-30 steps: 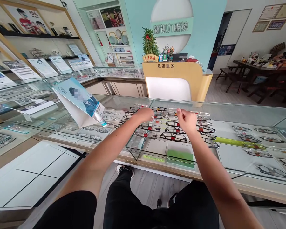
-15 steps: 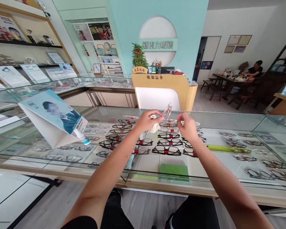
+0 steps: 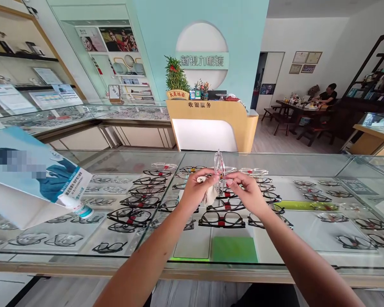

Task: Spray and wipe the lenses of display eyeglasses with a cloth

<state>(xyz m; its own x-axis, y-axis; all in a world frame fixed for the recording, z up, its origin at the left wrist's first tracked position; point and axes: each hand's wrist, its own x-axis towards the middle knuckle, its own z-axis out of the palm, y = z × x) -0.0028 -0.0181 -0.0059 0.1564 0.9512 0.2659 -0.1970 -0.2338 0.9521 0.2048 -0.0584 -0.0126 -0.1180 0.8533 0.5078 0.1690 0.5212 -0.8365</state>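
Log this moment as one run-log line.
left hand: holds cream cloth, touches clear-framed eyeglasses | right hand: grips same eyeglasses | place: above glass display case

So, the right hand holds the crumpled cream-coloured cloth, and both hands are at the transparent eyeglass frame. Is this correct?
Not quite: the crumpled cream-coloured cloth is in the left hand, not the right hand, as the head view shows. Both hands are indeed at the transparent eyeglass frame.
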